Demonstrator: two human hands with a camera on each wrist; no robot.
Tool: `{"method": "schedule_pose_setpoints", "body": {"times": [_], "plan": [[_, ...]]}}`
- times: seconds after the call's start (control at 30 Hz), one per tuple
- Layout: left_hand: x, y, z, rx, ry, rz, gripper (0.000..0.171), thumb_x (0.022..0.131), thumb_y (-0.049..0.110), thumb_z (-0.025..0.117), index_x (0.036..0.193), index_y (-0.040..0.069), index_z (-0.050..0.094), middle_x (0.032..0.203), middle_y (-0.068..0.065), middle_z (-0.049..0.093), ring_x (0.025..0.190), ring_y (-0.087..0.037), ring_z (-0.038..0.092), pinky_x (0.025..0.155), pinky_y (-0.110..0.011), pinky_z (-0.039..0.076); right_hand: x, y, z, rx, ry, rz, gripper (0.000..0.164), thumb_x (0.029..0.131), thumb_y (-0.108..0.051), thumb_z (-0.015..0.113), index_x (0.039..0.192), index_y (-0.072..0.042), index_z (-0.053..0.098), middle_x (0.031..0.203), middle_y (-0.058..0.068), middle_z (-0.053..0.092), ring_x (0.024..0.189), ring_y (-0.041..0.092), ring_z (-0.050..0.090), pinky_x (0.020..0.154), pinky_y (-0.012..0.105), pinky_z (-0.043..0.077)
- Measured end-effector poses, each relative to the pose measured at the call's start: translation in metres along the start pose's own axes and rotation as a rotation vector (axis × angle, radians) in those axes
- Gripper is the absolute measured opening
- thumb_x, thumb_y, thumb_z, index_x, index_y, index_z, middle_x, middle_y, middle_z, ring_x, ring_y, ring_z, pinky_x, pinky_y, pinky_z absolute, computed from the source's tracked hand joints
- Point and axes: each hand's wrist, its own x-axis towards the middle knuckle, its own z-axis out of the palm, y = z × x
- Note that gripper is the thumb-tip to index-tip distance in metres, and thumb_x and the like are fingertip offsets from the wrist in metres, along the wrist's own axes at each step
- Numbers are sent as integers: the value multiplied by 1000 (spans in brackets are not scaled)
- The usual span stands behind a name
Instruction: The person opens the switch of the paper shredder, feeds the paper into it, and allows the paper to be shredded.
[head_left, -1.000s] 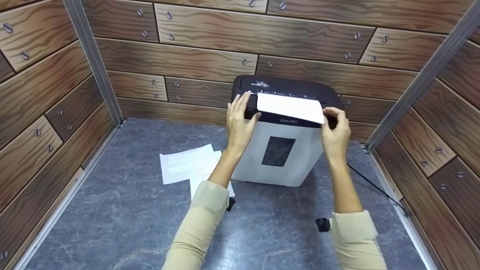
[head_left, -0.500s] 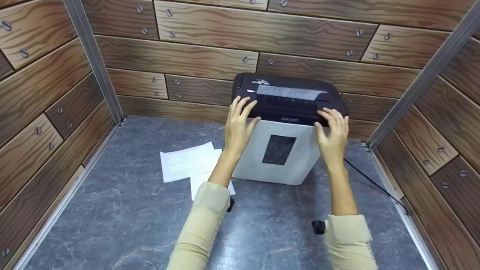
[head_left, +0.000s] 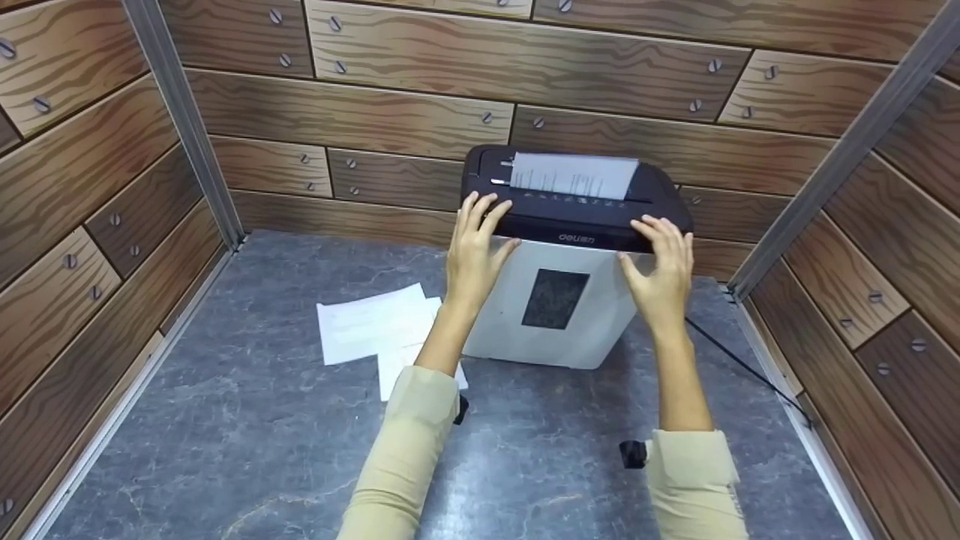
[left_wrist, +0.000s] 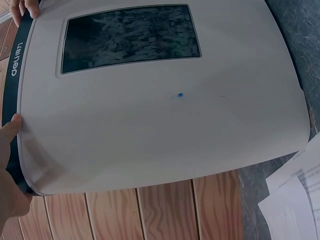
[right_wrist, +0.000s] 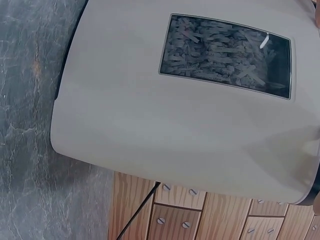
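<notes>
A paper shredder [head_left: 495, 322] with a light grey bin and a black top stands before me. A printed sheet [head_left: 574, 176] sticks up from its slot, leaning back. My left hand [head_left: 472, 259] rests on the top's left front corner, fingers over the black top and thumb at the front. On the right front corner lies my right hand [head_left: 664, 270], fingers spread likewise; its thumb is near the bin's upper front. Neither hand touches the sheet. Paper strips show behind the bin's window [right_wrist: 227, 55].
Several papers [head_left: 367, 326] lie overlapping on the grey marbled tabletop [head_left: 247, 427], left of the shredder. A black cord [head_left: 750, 367] runs from behind the shredder to the right wall. Wood-patterned walls [head_left: 420, 112] enclose the back and sides.
The sheet, earlier bent forward over the front of the top, has flipped back and now shows its print. My right hand has left the sheet's edge and shifted slightly left onto the top.
</notes>
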Motion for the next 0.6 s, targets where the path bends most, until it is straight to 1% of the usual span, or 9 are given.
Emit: {"method": "schedule_pose_setpoints", "body": {"times": [0.17, 0.23, 0.37, 0.5, 0.6], "plan": [[0, 1, 1, 17, 8, -6, 50, 75, 24, 76, 121, 12, 60, 129, -4, 49, 131, -21, 28, 109, -31, 16, 0, 1, 1, -7, 12, -2, 44, 71, -3, 76, 113, -6, 63, 121, 7, 57, 122, 22, 40, 109, 43, 11], [-1, 1, 1, 20, 9, -13, 49, 75, 24, 75, 120, 12, 60, 129, -4, 49, 131, -21, 28, 109, -30, 16, -1, 1, 2, -20, 17, -9, 44, 72, -4, 76, 113, -5, 63, 121, 7, 57, 122, 22, 40, 109, 44, 12], [-2, 2, 2, 29, 15, -21, 48, 75, 24, 75, 120, 13, 61, 129, -4, 49, 131, -20, 28, 109, -30, 15, -2, 0, 3, -13, 27, 7, 42, 72, -5, 76, 112, -6, 64, 121, 6, 58, 122, 21, 41, 109, 41, 11], [-1, 2, 2, 33, 22, -12, 48, 76, 24, 75, 120, 12, 60, 129, -4, 49, 131, -21, 28, 110, -30, 14, -2, 0, 4, -7, 40, 13, 41, 73, -7, 76, 112, -6, 64, 120, 5, 58, 122, 22, 41, 109, 39, 11], [-1, 2, 2, 30, 23, -6, 48, 76, 23, 74, 120, 12, 60, 129, -5, 49, 131, -22, 28, 109, -32, 16, -1, 0, 3, -14, 43, 0, 41, 73, -7, 76, 111, -6, 64, 119, 6, 58, 122, 22, 41, 109, 41, 11]]}}
